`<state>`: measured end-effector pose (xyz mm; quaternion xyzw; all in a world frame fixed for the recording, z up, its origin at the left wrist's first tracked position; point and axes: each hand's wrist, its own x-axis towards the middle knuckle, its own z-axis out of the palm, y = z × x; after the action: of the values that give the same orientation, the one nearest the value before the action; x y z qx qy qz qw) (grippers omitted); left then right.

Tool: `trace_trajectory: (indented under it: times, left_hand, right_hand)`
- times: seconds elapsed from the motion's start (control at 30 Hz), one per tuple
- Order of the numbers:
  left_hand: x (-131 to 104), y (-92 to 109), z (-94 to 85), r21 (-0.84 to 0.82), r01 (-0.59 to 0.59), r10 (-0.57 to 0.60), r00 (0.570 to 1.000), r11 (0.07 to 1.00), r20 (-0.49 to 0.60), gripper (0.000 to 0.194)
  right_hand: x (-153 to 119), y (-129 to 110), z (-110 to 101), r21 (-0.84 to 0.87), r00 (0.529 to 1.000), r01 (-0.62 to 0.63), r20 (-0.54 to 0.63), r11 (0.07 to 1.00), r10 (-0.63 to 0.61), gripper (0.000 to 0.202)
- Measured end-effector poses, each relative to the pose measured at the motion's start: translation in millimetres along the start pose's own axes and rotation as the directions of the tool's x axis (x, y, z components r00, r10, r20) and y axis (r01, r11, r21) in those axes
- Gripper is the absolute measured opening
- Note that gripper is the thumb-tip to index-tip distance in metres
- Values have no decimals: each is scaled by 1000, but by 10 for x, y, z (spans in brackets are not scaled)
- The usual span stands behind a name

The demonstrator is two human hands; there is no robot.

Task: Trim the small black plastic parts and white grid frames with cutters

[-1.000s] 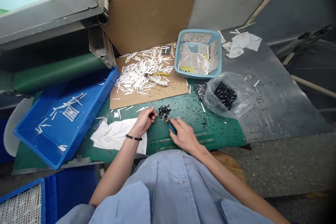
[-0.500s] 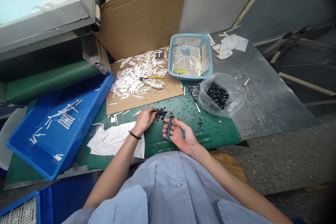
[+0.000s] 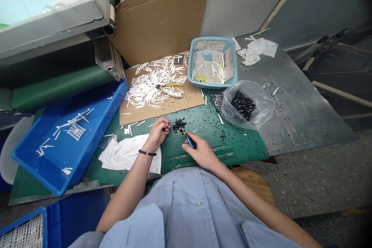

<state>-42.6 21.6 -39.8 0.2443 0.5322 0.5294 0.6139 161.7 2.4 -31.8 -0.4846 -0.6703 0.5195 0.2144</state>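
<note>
My right hand [image 3: 202, 152] is wrapped round blue-handled pliers [image 3: 190, 140], whose tips touch the near right edge of a small pile of black pieces [image 3: 179, 124] on the green mat. Left of that pile, my left hand [image 3: 158, 131], with a dark bead bracelet on its wrist, is raised with its fingers curled and pressed together. Whatever lies between those fingertips is too small to make out. A white cloth [image 3: 124, 154] lies under and beside my left forearm.
White sticks [image 3: 149, 85] and yellow-handled pliers [image 3: 173, 85] lie on cardboard [image 3: 162, 109]. Behind stands a light-blue basket [image 3: 212, 85]. A clear bag [image 3: 261, 110] of black pieces sits to the right, a blue tray [image 3: 95, 139] to the left. Black bits dot the mat [image 3: 247, 145].
My right hand has turned from palm up to palm down and closed round the pliers, their tips now at the pile. My left hand has drawn back from the pile, fingers curled in.
</note>
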Motion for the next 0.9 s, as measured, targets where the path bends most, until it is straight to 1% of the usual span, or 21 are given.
trace_trajectory:
  times: [0.07,0.17,0.27,0.4,0.47,0.53,0.63,0.9]
  left_hand:
    - [-47,-13,-7,-98,17,-14,999,995,34,12]
    - [-93,-39,-21,-101,51,-45,997,994,57,14]
    - [-122,-59,-33,-53,110,-104,990,993,92,18]
    - [-162,-59,-39,16,163,-164,980,986,116,23]
    - [-178,-54,-42,48,176,-181,976,983,124,23]
    - [-188,-53,-49,67,177,-185,973,982,142,22]
    - [-194,-56,-59,81,166,-177,972,983,152,21]
    - [-205,-39,-28,131,172,-186,977,976,103,25]
  right_hand:
    - [0,7,0,-141,998,58,-13,988,-60,35]
    - [17,27,-5,-286,983,180,25,941,-181,41]
    - [59,43,-38,-465,955,289,83,837,-284,45]
    - [115,22,-114,-653,929,352,160,671,-332,46]
    - [131,3,-145,-696,924,366,191,618,-333,44]
    - [138,-10,-166,-711,919,378,213,593,-332,43]
    - [136,-18,-178,-711,913,393,230,583,-336,42]
    - [126,-65,-160,-737,916,389,248,553,-314,45]
